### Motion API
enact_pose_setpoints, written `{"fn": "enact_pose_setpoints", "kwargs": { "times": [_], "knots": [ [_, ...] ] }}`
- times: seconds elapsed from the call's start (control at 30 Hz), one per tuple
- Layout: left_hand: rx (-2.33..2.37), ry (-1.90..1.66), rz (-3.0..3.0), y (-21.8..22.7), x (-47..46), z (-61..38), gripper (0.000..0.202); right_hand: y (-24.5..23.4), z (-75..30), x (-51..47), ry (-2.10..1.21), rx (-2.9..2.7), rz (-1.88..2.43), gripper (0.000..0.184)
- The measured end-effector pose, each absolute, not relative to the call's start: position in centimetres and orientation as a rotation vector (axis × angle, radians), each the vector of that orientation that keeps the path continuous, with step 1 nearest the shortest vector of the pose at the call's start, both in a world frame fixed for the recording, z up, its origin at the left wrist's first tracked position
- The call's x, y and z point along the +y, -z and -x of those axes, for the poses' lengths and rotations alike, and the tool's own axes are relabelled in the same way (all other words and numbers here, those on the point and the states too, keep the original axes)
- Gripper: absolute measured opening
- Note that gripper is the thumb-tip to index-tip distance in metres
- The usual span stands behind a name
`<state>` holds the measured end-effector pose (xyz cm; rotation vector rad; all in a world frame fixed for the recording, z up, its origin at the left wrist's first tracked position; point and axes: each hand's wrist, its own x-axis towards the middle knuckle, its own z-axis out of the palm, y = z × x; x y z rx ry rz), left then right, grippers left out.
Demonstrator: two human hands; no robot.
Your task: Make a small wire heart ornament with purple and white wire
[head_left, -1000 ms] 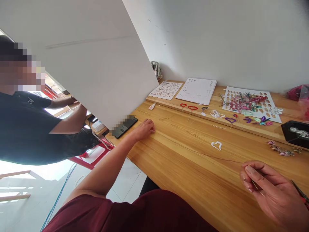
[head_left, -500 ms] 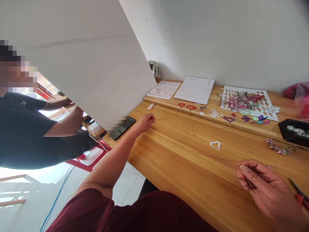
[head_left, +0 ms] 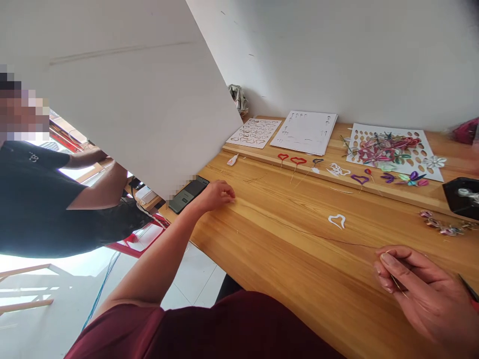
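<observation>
My left hand [head_left: 216, 194] reaches far out over the wooden table [head_left: 284, 249], fingers curled and pinched at one end of a thin wire [head_left: 299, 230] that runs across the top. My right hand [head_left: 415, 289] is at the near right, thumb and fingers pinched on the other end of that wire. A small white wire heart [head_left: 337, 220] lies between the two hands, just beyond the wire. Red tool handles [head_left: 472, 295] show behind my right hand.
A black phone [head_left: 187, 193] lies beside my left hand under a large white board [head_left: 130, 109]. At the back are white templates [head_left: 305, 132], a perforated sheet with coloured wire flowers [head_left: 385, 152], wire hearts [head_left: 298, 161] and a black tray [head_left: 462, 197]. Another person in black [head_left: 48, 199] stands at left.
My left hand has drawn back slightly toward the table's near edge beside the phone. The right hand stays pinched on the wire, nearly still.
</observation>
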<state>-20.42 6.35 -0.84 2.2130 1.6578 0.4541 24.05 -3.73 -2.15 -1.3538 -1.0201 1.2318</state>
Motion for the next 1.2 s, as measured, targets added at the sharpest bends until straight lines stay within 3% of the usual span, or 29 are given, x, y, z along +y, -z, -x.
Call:
{"fn": "enact_pose_setpoints", "kwargs": {
  "times": [0.2,0.43,0.83,1.2],
  "knots": [
    [1.743,-0.42,-2.266,2.9,4.6,20.1,0.01,2.4,-23.8,-3.7,-1.212,-1.008,1.328,0.038],
    [1.808,-0.436,-2.298,1.6,3.3,20.4,0.01,2.7,-24.2,-3.9,-1.254,-1.009,1.248,0.029],
    [1.94,-0.518,-2.276,2.3,13.3,13.0,0.008,3.1,-24.4,-3.8,-1.242,-1.013,1.243,0.03],
    [1.928,-0.577,-2.237,2.2,13.2,7.8,0.015,2.3,-24.0,-4.1,-1.247,-1.056,1.246,0.031]
  ]
}}
